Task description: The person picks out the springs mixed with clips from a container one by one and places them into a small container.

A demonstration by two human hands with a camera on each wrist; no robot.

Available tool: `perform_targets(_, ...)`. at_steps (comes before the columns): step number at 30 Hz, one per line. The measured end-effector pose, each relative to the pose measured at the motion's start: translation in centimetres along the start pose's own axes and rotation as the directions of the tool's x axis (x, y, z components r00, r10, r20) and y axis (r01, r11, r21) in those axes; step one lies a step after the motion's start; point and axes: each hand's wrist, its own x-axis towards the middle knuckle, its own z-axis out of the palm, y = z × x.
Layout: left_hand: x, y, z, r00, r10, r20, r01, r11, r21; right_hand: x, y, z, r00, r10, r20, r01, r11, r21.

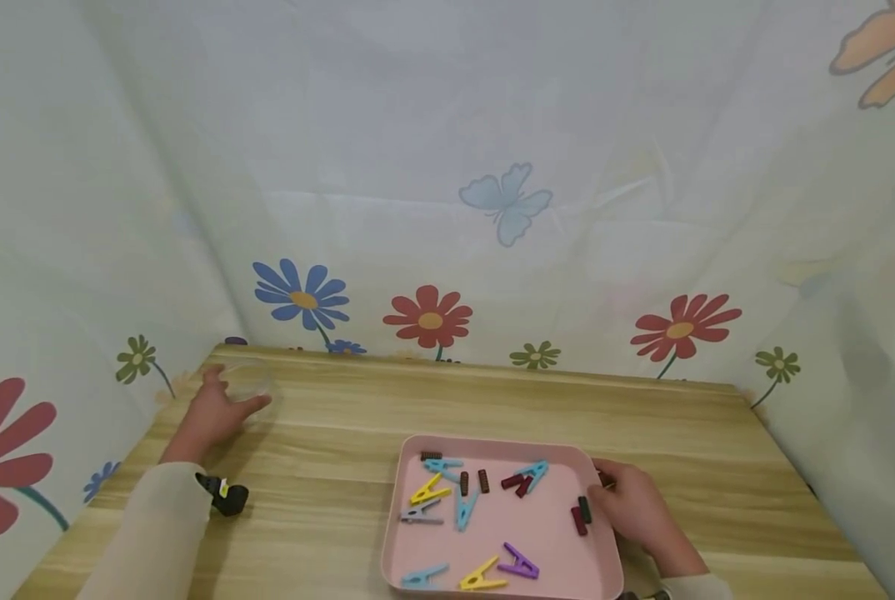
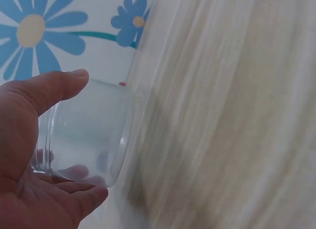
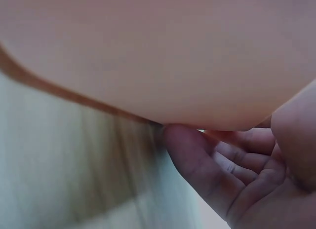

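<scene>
At the table's far left corner, my left hand [image 1: 218, 412] holds a clear plastic jar [image 2: 94, 135], thumb on one side and fingers round the other. My right hand [image 1: 635, 504] grips the right edge of a pink tray [image 1: 530, 521]; the right wrist view shows its thumb against the tray's edge and its fingers curled. In the tray lie several V-shaped plastic clips: light blue ones [image 1: 466, 508], yellow ones [image 1: 481, 577], a grey one [image 1: 421, 515] and a purple one [image 1: 521, 562]. Among them are brown ribbed pieces [image 1: 464, 483], dark red pieces [image 1: 578, 522] and a dark green piece [image 1: 585, 509].
The wood-grain table [image 1: 327, 467] reaches back to a pale curtain [image 1: 387, 167] printed with flowers and a butterfly, which also hangs along both sides. A black device [image 1: 230, 497] sits at my left wrist.
</scene>
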Motion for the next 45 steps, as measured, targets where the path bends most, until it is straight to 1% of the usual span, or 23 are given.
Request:
perform_targets(6, -1.0, 0.7, 0.7, 1.0, 0.006, 0.013, -0.006, 1.0, 0.014, 0.0, 0.5, -0.3, 1.0, 0.005, 0.008, -0.005, 1.0, 0.012)
perform_targets(10, -1.9, 1.0, 1.3, 0.999, 0.014, 0.043, -0.014, 1.0, 0.006, -0.2, 0.8, -0.4, 1.0, 0.007, 0.017, -0.007, 1.0, 0.013)
perform_targets(17, -3.8, 1.5, 2.3, 0.994, 0.074, 0.08, -0.073, 0.997, -0.021, -0.3, 1.3, -0.4, 0.998, 0.039, 0.044, -0.041, 0.999, 0.027)
perform_targets(23, -5.1, 2.6, 3.2, 0.984, 0.151, 0.099, -0.148, 0.988, -0.034, 0.1, 1.5, -0.7, 0.995, 0.071, 0.064, -0.072, 0.997, 0.017)
perform_targets(26, -5.4, 3.2, 3.5, 0.977, 0.192, 0.095, -0.19, 0.981, -0.033, 0.3, 1.4, -1.0, 0.995, 0.069, 0.07, -0.07, 0.997, 0.018)
perform_targets(30, -5.7, 4.1, 4.0, 0.97, 0.224, 0.097, -0.223, 0.975, -0.027, 0.5, 1.3, -1.3, 0.995, 0.066, 0.075, -0.068, 0.997, 0.029)
perform_targets(34, -6.1, 4.9, 4.6, 0.961, 0.257, 0.104, -0.253, 0.966, -0.044, 0.6, 1.6, -1.5, 0.995, 0.064, 0.074, -0.066, 0.997, 0.035)
perform_targets(39, -6.8, 5.4, 5.4, 0.955, 0.277, 0.106, -0.273, 0.96, -0.054, 0.6, 1.7, -1.7, 0.995, 0.055, 0.079, -0.058, 0.997, 0.048)
perform_targets(43, -7.6, 5.7, 6.0, 0.951, 0.28, 0.131, -0.275, 0.96, -0.055, 0.4, 1.7, -1.6, 0.995, 0.057, 0.083, -0.061, 0.997, 0.047)
perform_targets(45, -8.1, 5.8, 6.3, 0.947, 0.29, 0.135, -0.285, 0.957, -0.055, 0.3, 1.6, -1.5, 0.995, 0.057, 0.086, -0.061, 0.997, 0.05)
